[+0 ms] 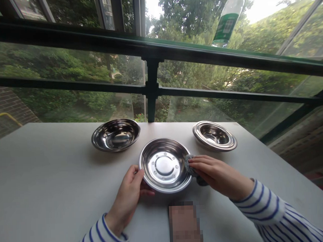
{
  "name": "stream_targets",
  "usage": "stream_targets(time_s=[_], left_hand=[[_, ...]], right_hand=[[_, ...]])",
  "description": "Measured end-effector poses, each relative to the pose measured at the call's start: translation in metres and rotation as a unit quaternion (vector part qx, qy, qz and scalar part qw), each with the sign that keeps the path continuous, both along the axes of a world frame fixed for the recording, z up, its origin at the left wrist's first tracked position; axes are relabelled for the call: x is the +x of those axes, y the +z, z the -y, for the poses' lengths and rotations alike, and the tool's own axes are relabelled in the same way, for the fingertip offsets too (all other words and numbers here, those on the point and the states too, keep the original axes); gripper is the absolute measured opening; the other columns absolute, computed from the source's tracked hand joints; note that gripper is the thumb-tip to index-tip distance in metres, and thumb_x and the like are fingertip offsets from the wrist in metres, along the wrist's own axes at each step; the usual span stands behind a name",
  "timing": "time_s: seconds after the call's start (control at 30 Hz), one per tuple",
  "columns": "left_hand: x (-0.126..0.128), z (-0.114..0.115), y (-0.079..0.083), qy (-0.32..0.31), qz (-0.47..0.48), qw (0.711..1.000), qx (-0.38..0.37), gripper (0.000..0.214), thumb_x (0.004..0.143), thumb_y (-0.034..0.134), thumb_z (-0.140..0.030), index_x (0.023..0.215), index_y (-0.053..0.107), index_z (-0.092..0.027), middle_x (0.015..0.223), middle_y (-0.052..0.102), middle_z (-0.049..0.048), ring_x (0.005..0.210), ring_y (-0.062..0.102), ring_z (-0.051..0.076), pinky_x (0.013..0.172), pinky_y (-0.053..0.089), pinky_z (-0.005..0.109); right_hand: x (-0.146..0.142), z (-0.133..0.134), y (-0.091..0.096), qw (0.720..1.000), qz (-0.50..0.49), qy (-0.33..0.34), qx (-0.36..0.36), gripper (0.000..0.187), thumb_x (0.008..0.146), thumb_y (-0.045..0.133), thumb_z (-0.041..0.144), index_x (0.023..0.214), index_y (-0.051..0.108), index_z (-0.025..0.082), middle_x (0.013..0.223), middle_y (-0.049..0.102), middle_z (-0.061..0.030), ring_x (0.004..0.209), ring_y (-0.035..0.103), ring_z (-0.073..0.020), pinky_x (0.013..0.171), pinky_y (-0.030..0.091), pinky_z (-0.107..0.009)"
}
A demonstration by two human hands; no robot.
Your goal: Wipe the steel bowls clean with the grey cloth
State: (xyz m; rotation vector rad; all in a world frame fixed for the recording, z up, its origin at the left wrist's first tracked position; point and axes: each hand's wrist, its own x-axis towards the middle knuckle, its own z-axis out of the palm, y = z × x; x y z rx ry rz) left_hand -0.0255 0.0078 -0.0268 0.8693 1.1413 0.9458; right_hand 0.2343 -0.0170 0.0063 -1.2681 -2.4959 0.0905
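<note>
A shiny steel plate (164, 165) lies on the white table (47, 188) right in front of me. My left hand (129, 194) grips its near left rim, thumb on top and fingers underneath. My right hand (219, 175) presses a small grey cloth (191, 166) against the plate's right rim, fingers held together over the cloth. Both sleeves are white with blue stripes.
A steel bowl (115, 135) sits behind the plate to the left. A stack of steel plates (214, 135) sits at the back right. A dark railing (152, 89) and glass stand behind the table, with a green-labelled bottle (228, 21) on top.
</note>
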Motion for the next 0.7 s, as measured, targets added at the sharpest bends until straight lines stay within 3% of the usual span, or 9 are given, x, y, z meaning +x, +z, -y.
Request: stream_targets(time_s=[0.23,0.37,0.5,0.7], left_hand=[[0.001,-0.001,-0.002,-0.001,0.01,1.0,-0.002,0.015,0.077,0.055,-0.032,0.077,0.048,-0.019,0.056,0.056,-0.0052,0.05,0.056,0.012,0.044,0.05,0.024],[0.003,-0.002,-0.001,0.019,0.01,1.0,-0.002,0.016,0.076,0.056,-0.033,0.079,0.049,-0.018,0.06,0.058,-0.0037,0.05,0.055,0.012,0.045,0.051,0.026],[0.004,-0.003,-0.002,-0.007,0.014,1.0,-0.002,0.016,0.077,0.055,-0.033,0.078,0.048,-0.019,0.061,0.058,-0.0039,0.052,0.057,0.012,0.045,0.05,0.025],[0.004,-0.005,-0.005,-0.02,0.02,1.0,0.007,0.017,0.078,0.054,-0.035,0.078,0.048,-0.019,0.059,0.056,-0.0042,0.052,0.056,0.012,0.045,0.05,0.025]], right_hand=[[0.006,-0.046,0.0,0.999,0.01,-0.043,0.003,0.027,0.088,0.043,0.017,0.103,0.065,0.014,0.105,0.067,-0.0112,0.097,0.063,-0.0209,0.087,0.051,-0.033],[0.005,-0.042,0.004,0.999,0.024,-0.039,-0.005,0.029,0.089,0.041,0.018,0.104,0.066,0.013,0.106,0.067,-0.0118,0.097,0.063,-0.021,0.087,0.051,-0.032],[0.006,-0.038,0.009,0.997,0.055,-0.039,-0.03,0.03,0.089,0.04,0.018,0.105,0.065,0.014,0.108,0.066,-0.0111,0.099,0.062,-0.0204,0.087,0.05,-0.031],[-0.001,-0.078,0.013,0.994,0.087,-0.047,-0.035,0.026,0.085,0.047,0.015,0.099,0.068,0.016,0.101,0.069,-0.0093,0.094,0.063,-0.02,0.084,0.048,-0.028]])
